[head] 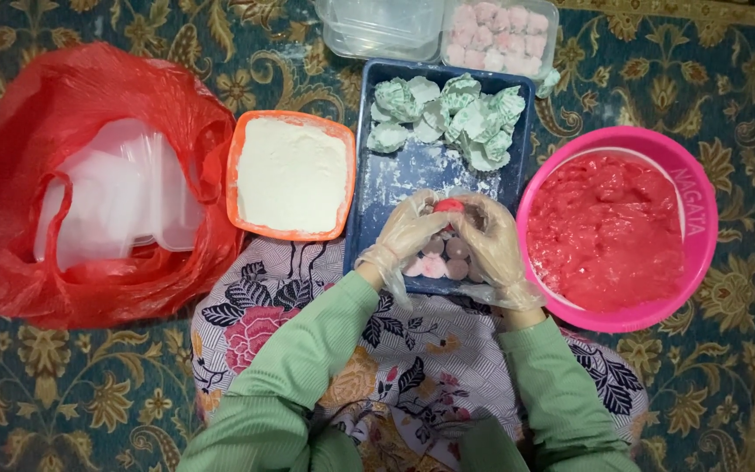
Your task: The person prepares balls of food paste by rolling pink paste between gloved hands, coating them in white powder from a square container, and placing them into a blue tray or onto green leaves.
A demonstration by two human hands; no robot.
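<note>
Patterned carpet (727, 376) lies under everything. Both gloved hands meet over a blue tray (377, 188), the left hand (408, 229) and right hand (491, 245) cupped together around a small red ball (448, 205). Finished balls (443, 258) sit below; a pink bowl (701, 188) of red paste stands just beside.

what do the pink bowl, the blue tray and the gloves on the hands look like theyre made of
Pink bowl: looks like moulded plastic, smooth with a slight sheen at its rim.
Blue tray: likely plastic too, matte where white powder dusts it.
Gloves on the left hand and right hand: thin clear plastic film, loose, wrinkled and see-through.
</note>
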